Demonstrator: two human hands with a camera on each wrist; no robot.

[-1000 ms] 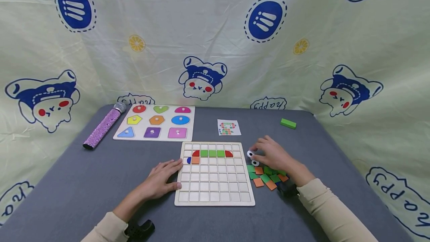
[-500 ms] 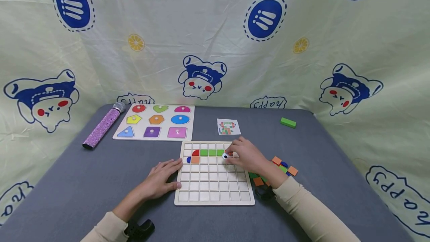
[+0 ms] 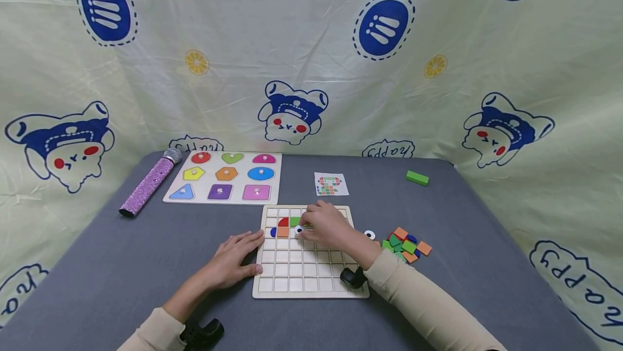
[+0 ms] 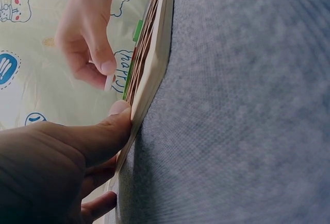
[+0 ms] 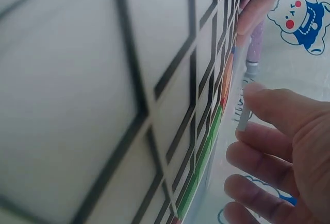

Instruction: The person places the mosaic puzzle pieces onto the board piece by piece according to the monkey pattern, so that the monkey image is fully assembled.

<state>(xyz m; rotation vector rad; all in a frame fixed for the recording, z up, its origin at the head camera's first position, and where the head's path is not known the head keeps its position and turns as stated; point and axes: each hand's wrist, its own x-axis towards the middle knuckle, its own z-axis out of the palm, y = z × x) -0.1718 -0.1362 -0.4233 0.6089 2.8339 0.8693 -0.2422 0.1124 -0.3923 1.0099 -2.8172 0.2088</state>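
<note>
In the head view a white grid board (image 3: 287, 285) lies on the table, with red, green, blue and orange tiles in its upper rows. My right hand (image 3: 330, 227) is over those rows, pinching a white eye disc (image 3: 298, 230) with a black pupil between thumb and index finger. The right wrist view shows the disc (image 5: 243, 118) edge-on, close over the board. My left hand (image 3: 232, 260) rests at the board's left edge, its thumb (image 4: 116, 123) touching the rim in the left wrist view. Part of the green row is hidden behind the right hand.
Right of the board lie a second eye disc (image 3: 369, 234) and a pile of coloured tiles (image 3: 409, 246). Behind stand a small picture card (image 3: 332, 184), a green block (image 3: 417, 178), a shape puzzle (image 3: 238, 199) and a glittery purple microphone (image 3: 148, 186).
My right hand has moved left from beside the tile pile to over the board, carrying one eye disc. The other disc stays on the table. The left hand has kept its place.
</note>
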